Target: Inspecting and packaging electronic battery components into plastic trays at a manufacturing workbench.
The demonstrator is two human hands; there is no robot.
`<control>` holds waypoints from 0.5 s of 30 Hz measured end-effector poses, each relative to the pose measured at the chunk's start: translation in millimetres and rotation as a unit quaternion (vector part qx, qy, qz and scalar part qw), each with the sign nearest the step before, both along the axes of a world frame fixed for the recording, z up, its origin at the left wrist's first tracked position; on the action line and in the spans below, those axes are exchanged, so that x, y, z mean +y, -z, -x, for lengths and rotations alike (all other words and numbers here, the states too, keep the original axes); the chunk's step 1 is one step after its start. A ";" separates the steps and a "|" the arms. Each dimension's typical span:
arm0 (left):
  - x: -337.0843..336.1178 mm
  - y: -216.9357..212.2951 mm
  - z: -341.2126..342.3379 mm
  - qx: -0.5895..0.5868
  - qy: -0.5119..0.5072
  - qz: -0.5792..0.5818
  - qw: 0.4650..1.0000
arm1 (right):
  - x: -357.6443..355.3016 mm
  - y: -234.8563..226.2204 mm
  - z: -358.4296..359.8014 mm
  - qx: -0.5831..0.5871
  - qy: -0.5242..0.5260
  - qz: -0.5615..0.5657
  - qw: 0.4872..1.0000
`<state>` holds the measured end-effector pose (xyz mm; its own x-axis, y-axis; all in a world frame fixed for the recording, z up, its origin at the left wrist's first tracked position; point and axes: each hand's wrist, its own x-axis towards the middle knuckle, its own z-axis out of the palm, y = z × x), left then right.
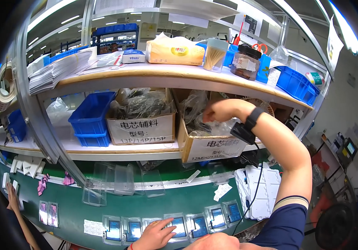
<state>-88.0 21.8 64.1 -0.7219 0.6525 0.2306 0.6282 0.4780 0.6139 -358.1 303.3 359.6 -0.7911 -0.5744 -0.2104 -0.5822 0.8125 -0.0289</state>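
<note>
My right hand (220, 111) is inside an open cardboard box (214, 146) on the lower shelf, its fingers curled down among clear plastic bags (195, 109). What it grips, if anything, is hidden. A black band and a small black device (242, 132) with a cable sit on that wrist. Down on the green bench, my left hand (158, 234) lies with fingers stretched over a row of clear plastic trays. Each tray holds a flat dark-blue and silvery piece, such as the one at the tray (179, 227) under my fingertips.
Another cardboard box (141, 130) of bags and stacked blue bins (90, 118) stand left on the shelf. White trays (257, 191) are piled at right; empty clear cases (123, 179) lie behind the row. Another person's hand (12, 198) is at far left. A metal post (56, 137) rises nearby.
</note>
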 end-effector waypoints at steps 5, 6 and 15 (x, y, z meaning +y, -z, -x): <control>-4.6 -2.5 7.1 0.036 0.010 0.000 0.999 | -24.7 16.3 26.5 -0.040 -0.008 -0.173 0.984; -2.6 0.4 7.7 0.040 0.001 -0.007 0.999 | -6.9 30.9 50.6 0.015 -0.026 -0.232 0.972; -13.4 4.6 5.9 0.090 -0.047 -0.038 0.994 | -27.9 15.2 19.1 -0.058 0.149 -0.139 0.977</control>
<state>-93.9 8.4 59.5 -0.7220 0.5594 0.4072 0.6853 0.4968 0.5325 -377.2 275.4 344.3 -0.8758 -0.2303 -0.4242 -0.3251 0.9310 0.1657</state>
